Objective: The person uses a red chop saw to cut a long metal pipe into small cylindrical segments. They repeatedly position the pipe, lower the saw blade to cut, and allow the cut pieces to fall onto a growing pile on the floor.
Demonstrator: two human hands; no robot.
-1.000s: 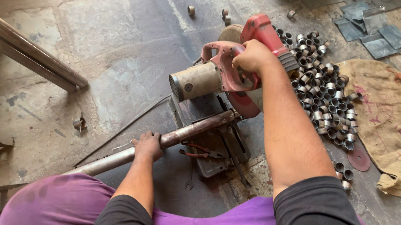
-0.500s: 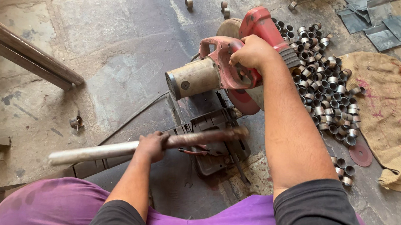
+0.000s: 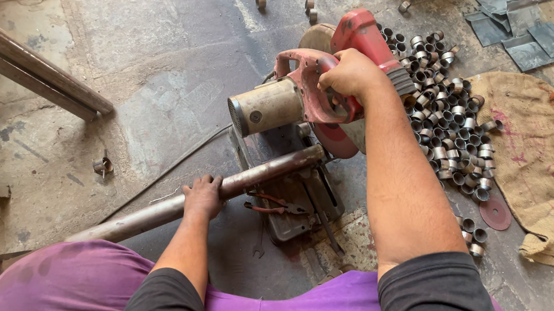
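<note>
Head view, entry by entry.

Pipe [image 3: 247, 180]: long, rusty, lying across the saw's base and running down toward 8 o'clock. Against the picture of half a second back, its far end has slid further along the base, toward the blade. A second back it lay much as it does now. My reading: the stock is being fed up for a fresh cut.

Left hand [image 3: 203, 196]: closed over the pipe near its middle, fingers wrapped right round it. It has ridden forward with the pipe.

Right hand [image 3: 348, 74]: fist closed on the red handle of the saw [image 3: 310, 97]. The saw head is up, as in both earlier pictures; the blade is clear of the pipe.

Saw: red chop saw with a tan motor drum pointing to 9 o'clock, on a dark base on the floor [image 3: 131, 44].

Rings [image 3: 446, 111]: a heap of short cut pipe pieces loose on the floor at 2 o'clock of the saw, a few strays at 12 and 4 o'clock. Unchanged.

Containers: none seen. Nearest thing to one is the sack [image 3: 537, 162], spread flat at 3 o'clock, holding nothing; the rings touch its near edge.

Other items: pliers [image 3: 272, 203] on the base beside the pipe; worn disc [image 3: 494, 213] on the floor by the sack; second pipe [image 3: 32, 68] at 10 o'clock; metal plates [image 3: 516, 30] at 1 o'clock.
</note>
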